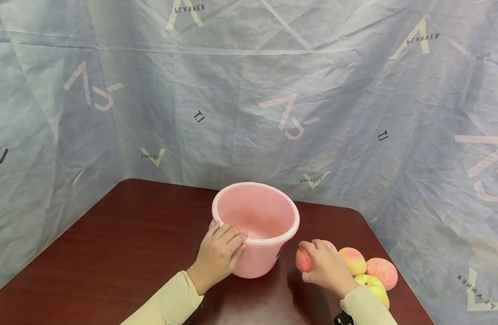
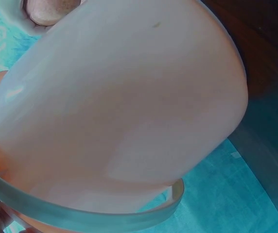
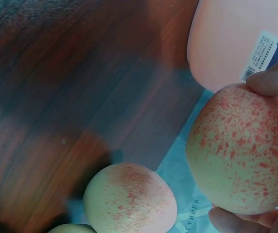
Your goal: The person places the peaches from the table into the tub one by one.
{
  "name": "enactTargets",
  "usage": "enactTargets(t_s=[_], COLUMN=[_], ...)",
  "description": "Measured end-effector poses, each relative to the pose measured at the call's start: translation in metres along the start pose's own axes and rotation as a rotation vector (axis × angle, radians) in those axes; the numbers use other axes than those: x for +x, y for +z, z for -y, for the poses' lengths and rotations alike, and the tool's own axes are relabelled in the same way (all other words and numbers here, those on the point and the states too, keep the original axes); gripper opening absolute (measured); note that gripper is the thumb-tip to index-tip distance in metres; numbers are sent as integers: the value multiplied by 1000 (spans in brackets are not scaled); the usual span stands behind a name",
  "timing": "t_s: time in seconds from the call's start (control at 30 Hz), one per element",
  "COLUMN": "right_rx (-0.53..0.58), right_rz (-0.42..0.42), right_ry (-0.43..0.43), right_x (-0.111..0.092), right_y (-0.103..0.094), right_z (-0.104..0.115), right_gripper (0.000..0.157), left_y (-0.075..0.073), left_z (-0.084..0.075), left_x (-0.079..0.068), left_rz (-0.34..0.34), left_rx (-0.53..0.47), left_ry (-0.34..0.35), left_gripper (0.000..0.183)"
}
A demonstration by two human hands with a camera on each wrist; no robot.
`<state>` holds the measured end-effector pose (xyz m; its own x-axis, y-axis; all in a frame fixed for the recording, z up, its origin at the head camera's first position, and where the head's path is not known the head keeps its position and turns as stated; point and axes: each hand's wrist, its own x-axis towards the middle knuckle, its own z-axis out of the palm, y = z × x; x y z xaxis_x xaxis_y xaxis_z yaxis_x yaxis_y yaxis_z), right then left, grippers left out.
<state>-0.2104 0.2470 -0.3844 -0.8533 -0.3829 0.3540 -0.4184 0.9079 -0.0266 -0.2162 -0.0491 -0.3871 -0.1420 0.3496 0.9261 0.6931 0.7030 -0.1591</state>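
A pink plastic bucket [image 1: 255, 259] stands upright on the table. My left hand [image 1: 218, 253] grips its near left rim, fingers over the edge and thumb against the outer wall. In the left wrist view the bucket's side [image 2: 129, 97] fills most of the picture. To the right of the bucket, my right hand [image 1: 328, 266] holds a red-speckled peach [image 1: 303, 260] between thumb and fingers. That peach [image 3: 241, 155] appears large in the right wrist view, with the labelled side of the bucket [image 3: 221, 43] behind it.
Right of my right hand, several more fruits are grouped: a yellow-pink peach [image 1: 352, 261], a speckled peach [image 1: 383, 273] and a yellow fruit [image 1: 375, 289]. Another reddish one [image 1: 329, 246] shows just behind my hand. Grey printed cloth [image 1: 241, 113] hangs around the dark red-brown table [image 1: 151, 239].
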Motion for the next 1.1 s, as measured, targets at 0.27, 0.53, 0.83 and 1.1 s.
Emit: enactTargets(t_s=[0.27, 0.53, 0.83, 1.1], right_rx=[-23, -22, -15, -16], right_rz=[-33, 5, 21, 5], right_ry=[-42, 29, 44, 26], right_x=[3, 9, 8, 8], right_y=[-2, -11, -12, -12], right_z=[1, 1, 0, 1], right_gripper=[63, 64, 64, 64], left_y=[1, 1, 1, 1], left_z=[0, 0, 1, 1], left_x=[-1, 1, 1, -1], left_rz=[0, -5, -3, 0], left_rx=[-4, -5, -6, -4], left_ry=[5, 6, 7, 2], left_gripper=[36, 35, 36, 36])
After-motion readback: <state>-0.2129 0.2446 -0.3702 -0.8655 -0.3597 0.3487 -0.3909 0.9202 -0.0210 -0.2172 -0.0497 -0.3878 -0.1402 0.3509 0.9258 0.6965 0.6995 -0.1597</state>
